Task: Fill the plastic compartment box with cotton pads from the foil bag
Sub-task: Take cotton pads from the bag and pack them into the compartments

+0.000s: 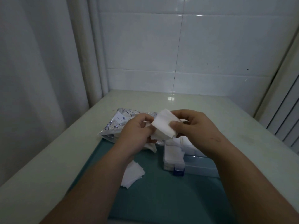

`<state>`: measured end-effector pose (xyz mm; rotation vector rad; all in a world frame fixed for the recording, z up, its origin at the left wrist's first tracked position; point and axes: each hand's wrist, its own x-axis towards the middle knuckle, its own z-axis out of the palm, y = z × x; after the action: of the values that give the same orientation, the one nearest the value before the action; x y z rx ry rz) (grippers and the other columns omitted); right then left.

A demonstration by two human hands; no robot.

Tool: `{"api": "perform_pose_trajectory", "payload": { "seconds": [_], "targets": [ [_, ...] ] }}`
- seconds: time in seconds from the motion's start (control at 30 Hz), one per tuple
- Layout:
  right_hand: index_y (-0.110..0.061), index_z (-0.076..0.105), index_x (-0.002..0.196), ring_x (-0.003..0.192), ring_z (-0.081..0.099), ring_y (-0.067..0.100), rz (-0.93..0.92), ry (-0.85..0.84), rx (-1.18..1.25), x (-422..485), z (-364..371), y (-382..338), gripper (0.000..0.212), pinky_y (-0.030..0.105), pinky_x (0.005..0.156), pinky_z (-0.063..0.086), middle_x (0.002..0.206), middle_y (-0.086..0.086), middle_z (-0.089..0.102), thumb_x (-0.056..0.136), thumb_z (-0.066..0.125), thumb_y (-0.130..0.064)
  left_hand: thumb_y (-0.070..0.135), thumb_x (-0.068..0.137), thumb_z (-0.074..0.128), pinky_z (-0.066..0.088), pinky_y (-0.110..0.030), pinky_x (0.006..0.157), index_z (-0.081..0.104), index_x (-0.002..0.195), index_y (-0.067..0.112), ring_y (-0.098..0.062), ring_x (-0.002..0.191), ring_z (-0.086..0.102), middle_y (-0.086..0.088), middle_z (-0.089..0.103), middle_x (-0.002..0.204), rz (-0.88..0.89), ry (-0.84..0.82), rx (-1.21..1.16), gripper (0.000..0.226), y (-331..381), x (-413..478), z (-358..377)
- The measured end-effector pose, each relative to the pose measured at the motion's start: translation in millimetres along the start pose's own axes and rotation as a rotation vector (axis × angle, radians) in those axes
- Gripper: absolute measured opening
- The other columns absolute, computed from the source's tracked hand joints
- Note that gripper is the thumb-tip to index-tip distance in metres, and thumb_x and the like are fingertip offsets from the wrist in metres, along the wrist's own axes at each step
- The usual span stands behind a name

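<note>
A teal mat (161, 201) covers the near part of the pale table (48, 159). On it stands the clear plastic compartment box (197, 168), a blue latch (178, 171) on its near side. White pads (174, 153) already lie in its left compartment, and the right forearm hides much of its right part. Left of the box, a few loose cotton pads (133, 175) lie fanned on the mat. Above the box's far left corner, both hands hold one stack of cotton pads (163, 126): the left hand (137, 131) curls its fingers around the stack's left end, and the right hand (197, 128) pinches its right end between thumb and fingers. Beyond and left of the box lies the foil bag (117, 125), partly behind the left hand. Farther back rises a white tiled wall (178, 46).
</note>
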<state>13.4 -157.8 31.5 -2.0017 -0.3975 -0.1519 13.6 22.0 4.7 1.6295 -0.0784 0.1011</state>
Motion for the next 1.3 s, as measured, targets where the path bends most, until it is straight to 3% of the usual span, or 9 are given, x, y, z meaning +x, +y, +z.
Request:
{"api": "perform_pose_trajectory", "payload": {
  "seconds": [0.13,0.27,0.37,0.47,0.6,0.83,0.93,1.03,1.3],
  "targets": [
    [-0.036,0.06,0.121,0.076,0.064,0.005,0.009,0.02,-0.153,2.1,5.9,0.3,0.034,0.015,0.063,0.051,0.095,-0.018,0.062,0.089,0.066,-0.026,0.001,0.09,0.06,0.059,-0.052,0.075,0.058,0.102,0.026,-0.027,0.084,0.074,-0.009,0.074,0.099,-0.01,-0.063,-0.045,0.028,-0.5,-0.7,0.3],
    [-0.042,0.051,0.103,0.079,0.06,0.006,0.004,0.077,-0.218,3.2,5.8,0.8,0.031,0.017,0.064,0.046,0.095,-0.022,0.058,0.083,0.073,-0.031,-0.009,0.086,0.057,0.06,-0.046,0.076,0.054,0.108,0.025,-0.028,0.09,0.072,-0.011,0.074,0.099,-0.027,-0.094,-0.105,0.041,1.6,-0.7,0.8],
    [-0.041,0.044,0.11,0.08,0.057,0.002,0.039,0.032,-0.228,2.1,3.3,-1.5,0.039,0.017,0.063,0.044,0.1,-0.019,0.056,0.084,0.072,-0.035,-0.009,0.086,0.057,0.059,-0.048,0.077,0.054,0.109,0.029,-0.027,0.087,0.073,-0.008,0.075,0.096,-0.004,-0.092,-0.096,0.044,1.3,-1.1,0.2],
    [-0.038,0.042,0.111,0.078,0.062,0.008,0.102,-0.03,-0.225,0.0,-1.8,-4.7,0.038,0.023,0.066,0.052,0.1,-0.008,0.065,0.085,0.069,-0.039,-0.004,0.086,0.062,0.059,-0.051,0.081,0.053,0.111,0.037,-0.026,0.087,0.073,-0.006,0.074,0.099,0.03,-0.055,-0.06,0.049,-0.3,-0.8,1.6],
    [-0.033,0.05,0.098,0.066,0.066,0.012,0.084,-0.037,-0.2,-2.1,-4.1,-8.8,0.026,0.016,0.055,0.054,0.091,-0.011,0.064,0.083,0.072,-0.032,-0.004,0.084,0.062,0.059,-0.051,0.08,0.051,0.115,0.046,-0.025,0.088,0.072,-0.007,0.07,0.104,0.072,-0.017,-0.036,0.059,-0.3,-1.5,4.6],
    [-0.03,0.049,0.098,0.073,0.067,0.015,0.119,-0.102,-0.209,-6.0,-18.1,-14.1,0.04,0.016,0.054,0.053,0.098,-0.006,0.066,0.075,0.078,-0.017,0.004,0.088,0.053,0.057,-0.044,0.081,0.066,0.1,0.036,-0.022,0.088,0.069,-0.001,0.073,0.092,0.068,0.088,-0.019,0.037,8.1,-9.4,12.8],
    [-0.029,0.05,0.096,0.074,0.065,0.014,0.126,-0.143,-0.239,-6.6,-17.3,-14.2,0.04,0.016,0.054,0.054,0.095,-0.009,0.063,0.073,0.081,-0.017,0.032,0.094,0.049,0.055,-0.042,0.083,0.067,0.093,0.03,-0.023,0.094,0.067,-0.002,0.071,0.097,0.081,0.114,-0.061,0.018,10.5,-14.9,21.0],
    [-0.03,0.051,0.095,0.073,0.065,0.012,0.137,-0.189,-0.272,-6.8,-11.6,-12.9,0.041,0.017,0.055,0.054,0.095,-0.008,0.063,0.072,0.082,-0.016,0.055,0.093,0.049,0.047,-0.031,0.07,0.065,0.091,0.022,-0.015,0.081,0.06,-0.002,0.067,0.091,0.122,0.093,0.081,0.037,7.3,-21.0,30.6],
    [-0.032,0.048,0.096,0.077,0.061,0.009,0.173,-0.228,-0.396,-7.0,-3.1,-8.7,0.047,0.022,0.062,0.058,0.093,-0.013,0.057,0.068,0.086,-0.026,0.026,0.095,0.051,0.037,-0.032,0.063,0.06,0.086,0.01,-0.015,0.072,0.049,-0.01,0.062,0.084,0.081,0.161,0.232,0.021,-6.5,-17.5,41.9]
  ]
}}
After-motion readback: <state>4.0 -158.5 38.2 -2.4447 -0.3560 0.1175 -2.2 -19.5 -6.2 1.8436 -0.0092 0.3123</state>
